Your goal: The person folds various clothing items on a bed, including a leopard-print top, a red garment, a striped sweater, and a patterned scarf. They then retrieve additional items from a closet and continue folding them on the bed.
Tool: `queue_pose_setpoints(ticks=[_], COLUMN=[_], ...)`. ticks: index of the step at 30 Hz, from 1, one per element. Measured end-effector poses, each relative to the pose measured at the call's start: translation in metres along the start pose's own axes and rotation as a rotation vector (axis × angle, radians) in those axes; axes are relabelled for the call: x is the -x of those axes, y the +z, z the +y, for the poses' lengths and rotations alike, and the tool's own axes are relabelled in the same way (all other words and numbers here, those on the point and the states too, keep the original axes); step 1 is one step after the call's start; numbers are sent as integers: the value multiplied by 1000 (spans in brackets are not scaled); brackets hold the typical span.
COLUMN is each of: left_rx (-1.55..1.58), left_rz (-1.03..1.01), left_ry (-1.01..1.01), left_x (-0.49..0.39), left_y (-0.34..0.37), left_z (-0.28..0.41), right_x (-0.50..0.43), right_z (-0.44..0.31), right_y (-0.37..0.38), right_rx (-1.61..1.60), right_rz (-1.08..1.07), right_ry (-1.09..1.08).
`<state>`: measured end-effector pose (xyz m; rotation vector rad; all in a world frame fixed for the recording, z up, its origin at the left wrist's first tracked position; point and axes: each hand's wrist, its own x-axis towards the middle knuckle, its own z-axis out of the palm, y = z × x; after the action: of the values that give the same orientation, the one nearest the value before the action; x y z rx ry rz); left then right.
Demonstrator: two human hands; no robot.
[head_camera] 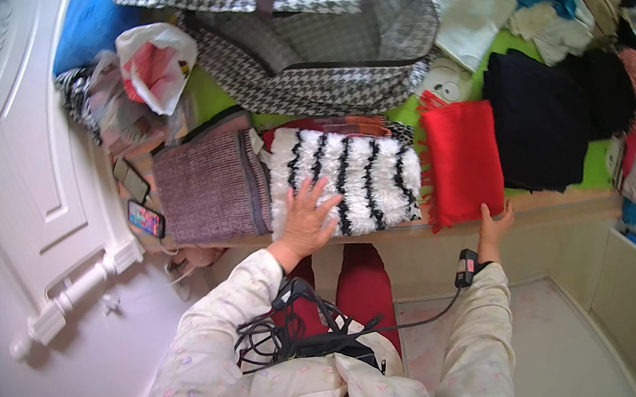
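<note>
My left hand (307, 217) lies palm down with spread fingers on a folded fluffy white cloth with black stripes (360, 174). At the lower right corner of a folded red fringed cloth (464, 160) is my right hand (495, 225), its fingers parted at the edge; whether it pinches the fabric is hard to tell. A folded mauve ribbed knit (209, 187) sits left of the striped cloth. Dark folded fabric (536, 121) is to the right of the red cloth. Behind the striped cloth, orange patterned fabric (362, 125) partly shows.
A large open houndstooth bag (313, 78) stands behind the cloths. At left are a white plastic bag (172, 70), a blue bundle (94, 9) and two phones (145, 219) (132, 180) near the bed's wooden edge (570, 201). A cable (430, 321) runs from my right wrist to my lap.
</note>
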<state>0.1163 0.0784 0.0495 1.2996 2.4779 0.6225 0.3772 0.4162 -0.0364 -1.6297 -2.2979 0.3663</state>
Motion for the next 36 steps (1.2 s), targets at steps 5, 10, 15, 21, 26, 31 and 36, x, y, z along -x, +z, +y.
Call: queue_pose_setpoints(ticks=[5, 10, 15, 21, 26, 31, 36], left_rx=[-107, -89, 119, 616, 1629, 1304, 802], left_rz=[-367, -416, -245, 60, -61, 179, 97], left_ry=[-294, -301, -331, -248, -413, -470, -831], left_x=[-22, -26, -19, -20, -14, 5, 15], left_y=[31, 31, 11, -26, -49, -34, -4], left_z=[1, -3, 1, 8, -7, -48, -71], right_x=[-28, -29, -26, -9, 11, 13, 33], right_z=[1, -20, -85, -190, -246, -261, -232], right_y=[7, -12, -69, -183, -202, -160, -162], right_rx=[-565, -969, -1415, -1383, -1469, -1469, -1395], right_rz=[-470, -667, -554, -883, -1129, -1238, -1198], right_ry=[338, 696, 653, 326, 377, 406, 461])
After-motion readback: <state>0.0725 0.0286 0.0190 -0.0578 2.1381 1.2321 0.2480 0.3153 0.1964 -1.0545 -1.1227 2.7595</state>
